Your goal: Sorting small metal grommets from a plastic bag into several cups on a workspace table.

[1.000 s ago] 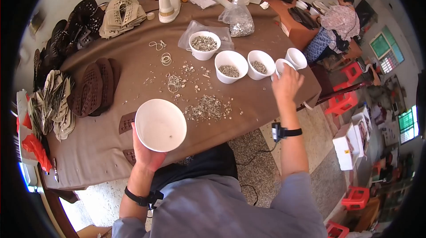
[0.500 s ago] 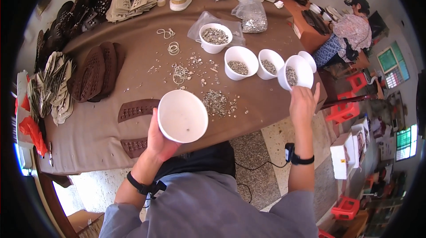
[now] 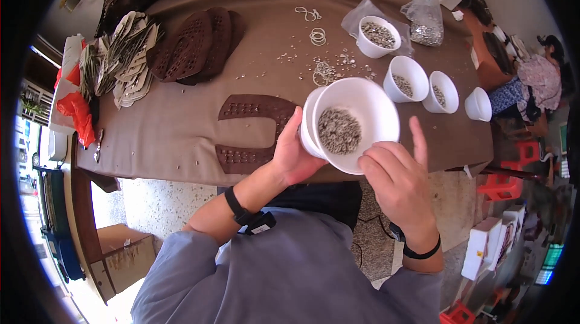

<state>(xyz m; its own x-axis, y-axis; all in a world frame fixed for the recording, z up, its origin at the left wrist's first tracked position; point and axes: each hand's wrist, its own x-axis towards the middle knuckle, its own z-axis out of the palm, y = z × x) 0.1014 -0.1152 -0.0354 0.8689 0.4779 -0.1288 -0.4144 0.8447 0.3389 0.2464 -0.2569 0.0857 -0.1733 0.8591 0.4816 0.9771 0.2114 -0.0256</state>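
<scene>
My left hand (image 3: 296,152) is closed round a white cup (image 3: 307,127), which is mostly hidden behind a second cup. That second white cup (image 3: 382,112) tilts toward me, and small metal pieces (image 3: 339,132) cover its bottom. My right hand (image 3: 402,185) grips its near rim, with the index finger stretched away. The two cups overlap in view; whether one is inside the other I cannot tell. Left of them, a brown curved piece with rows of holes (image 3: 249,106) lies on the table, partly covered by my left hand.
More white cups with metal pieces (image 3: 406,76) stand to the right, beside a smaller cup (image 3: 478,106). A plastic bag of metal pieces (image 3: 426,31) lies behind. Dark brown perforated pieces (image 3: 193,46) and pale stacked pieces (image 3: 136,61) are leftward. Another person (image 3: 539,82) sits far right.
My right hand has brought the filled cup from the right-hand group over to the cup in my left hand. The view has swung left, so the table's things appear farther right.
</scene>
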